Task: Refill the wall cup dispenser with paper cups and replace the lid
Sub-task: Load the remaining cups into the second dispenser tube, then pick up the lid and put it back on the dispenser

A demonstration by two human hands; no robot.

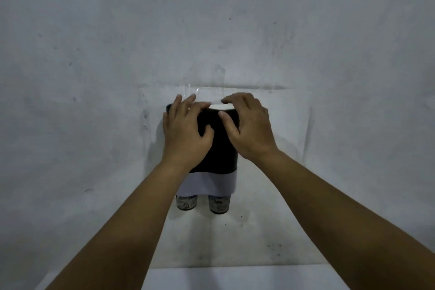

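With printed paper cups [203,203] already poking from the base of the wall-mounted dispenser [216,148], the left hand [186,129] and right hand [247,125] are gripping its top edge, seemingly seating the lid, which next is needing even downward pressure.

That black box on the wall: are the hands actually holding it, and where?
Yes. Both the left hand and the right hand grip the dispenser's top edge, fingers over it, thumbs on its black front.
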